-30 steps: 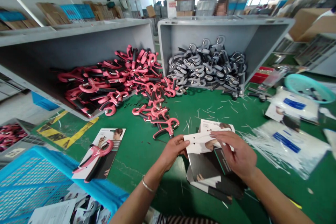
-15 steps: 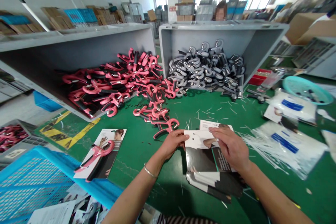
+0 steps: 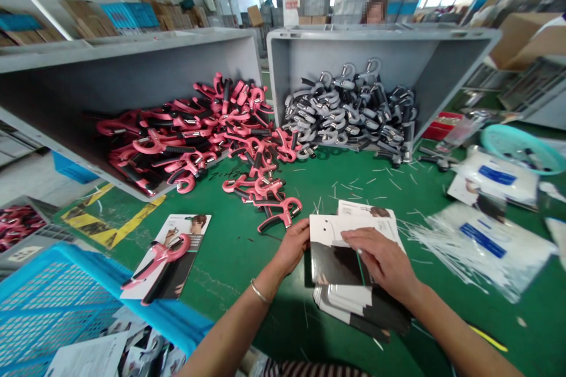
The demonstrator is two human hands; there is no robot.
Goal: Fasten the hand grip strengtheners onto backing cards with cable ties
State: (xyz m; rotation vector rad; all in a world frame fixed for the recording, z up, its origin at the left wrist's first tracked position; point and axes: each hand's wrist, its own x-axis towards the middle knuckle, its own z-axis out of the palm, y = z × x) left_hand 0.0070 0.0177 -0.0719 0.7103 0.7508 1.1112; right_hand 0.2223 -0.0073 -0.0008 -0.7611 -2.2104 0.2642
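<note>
We have a green table (image 3: 230, 265) under both our hands; beyond them, two large grey bins lie on their sides, the left bin (image 3: 145, 79) spilling pink hand grips (image 3: 198, 123) toward our left hand (image 3: 295, 247), the right bin (image 3: 340, 50) holding grey hand grips (image 3: 336, 109) past our right hand (image 3: 382, 256); a blue basket (image 3: 84, 265) stands to the near left of our left hand, and a clear bag (image 3: 513, 253) of white strips lies well to the right of our right hand; between our hands, a fanned stack of cards (image 3: 345, 300) rests on the table, with the top card (image 3: 331, 262) lying over it; our left hand is grasping that card's left edge, some fingers hidden, while our right hand lies palm down across its face, and we cannot tell whether it pinches anything; left of our left hand, a pink grip (image 3: 163, 255) rests on another card (image 3: 188, 268); smallest are the loose strips (image 3: 370, 180) beyond our right hand and the two holes (image 3: 326, 229) beside our left fingertips; we judge the step in hand to be steadying or separating the top card, and a next move would call for a sure edge hold that leaves those holes uncovered.
</note>
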